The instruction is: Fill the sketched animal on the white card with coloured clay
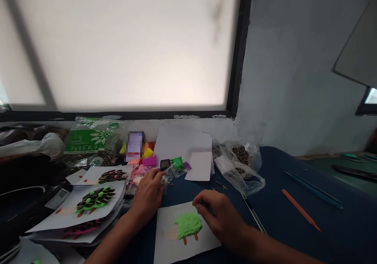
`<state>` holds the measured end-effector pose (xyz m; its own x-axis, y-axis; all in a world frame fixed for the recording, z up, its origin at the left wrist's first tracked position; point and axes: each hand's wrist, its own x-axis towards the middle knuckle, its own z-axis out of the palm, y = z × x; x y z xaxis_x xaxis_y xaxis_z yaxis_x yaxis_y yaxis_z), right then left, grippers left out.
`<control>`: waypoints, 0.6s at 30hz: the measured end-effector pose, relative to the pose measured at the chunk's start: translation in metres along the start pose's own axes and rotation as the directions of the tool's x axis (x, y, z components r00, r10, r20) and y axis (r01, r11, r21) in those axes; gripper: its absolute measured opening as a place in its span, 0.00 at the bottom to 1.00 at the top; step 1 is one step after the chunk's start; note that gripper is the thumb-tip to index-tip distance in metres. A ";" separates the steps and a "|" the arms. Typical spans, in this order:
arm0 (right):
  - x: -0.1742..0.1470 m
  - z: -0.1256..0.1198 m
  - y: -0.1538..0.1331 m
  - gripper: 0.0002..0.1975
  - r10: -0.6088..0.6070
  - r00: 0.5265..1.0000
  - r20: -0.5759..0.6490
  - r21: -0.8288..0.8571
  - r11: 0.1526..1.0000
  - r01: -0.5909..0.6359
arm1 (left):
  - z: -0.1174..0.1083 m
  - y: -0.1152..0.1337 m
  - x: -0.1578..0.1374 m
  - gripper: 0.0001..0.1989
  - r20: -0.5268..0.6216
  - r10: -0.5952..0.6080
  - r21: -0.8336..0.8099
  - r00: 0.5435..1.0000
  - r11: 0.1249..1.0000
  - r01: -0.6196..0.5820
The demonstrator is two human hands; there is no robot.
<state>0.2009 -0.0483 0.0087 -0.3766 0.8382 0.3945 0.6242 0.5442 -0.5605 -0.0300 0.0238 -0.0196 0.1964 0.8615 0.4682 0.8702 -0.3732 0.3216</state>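
Note:
My left hand (pixel 149 190) is bent down over plastic-wrapped packets of pink clay (pixel 138 173). Its fingers are closed together and their tips are hidden, so what they hold, if anything, does not show. My right hand (pixel 219 213) rests at the upper right edge of a white card (pixel 165 252), fingers curled and thumb close to the forefinger. Whatever lies between them is too small to make out. On the card is a light green clay body (pixel 189 224) with two brown legs and a pale patch on its left. Just past my left hand sit black clay (pixel 165 164) and green clay (pixel 177 162).
Finished cards with seeds on clay (pixel 96 198) are stacked at left, beside a green seed bag (pixel 88 138). An open plastic bag of striped seeds (pixel 241 158) stands behind my right hand. An orange clay tool (pixel 301 209) and blue tweezers (pixel 313 189) lie on the right.

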 end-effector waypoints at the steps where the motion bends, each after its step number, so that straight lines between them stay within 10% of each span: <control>1: 0.009 -0.001 -0.002 0.09 0.008 1.000 0.025 -0.063 0.998 -0.007 | 0.001 -0.002 0.001 0.19 0.011 -0.015 0.019 1.000 1.000 0.014; 18: 0.104 0.054 -0.002 0.15 0.158 0.969 0.187 -0.329 0.940 -0.090 | 0.012 -0.013 -0.008 0.16 -0.009 -0.002 -0.066 1.000 0.998 0.001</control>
<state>0.1237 0.0394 0.0111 -0.3947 0.9053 0.1573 0.8459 0.4248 -0.3225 -0.0375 0.0260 -0.0376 0.1910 0.8592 0.4747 0.8390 -0.3939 0.3754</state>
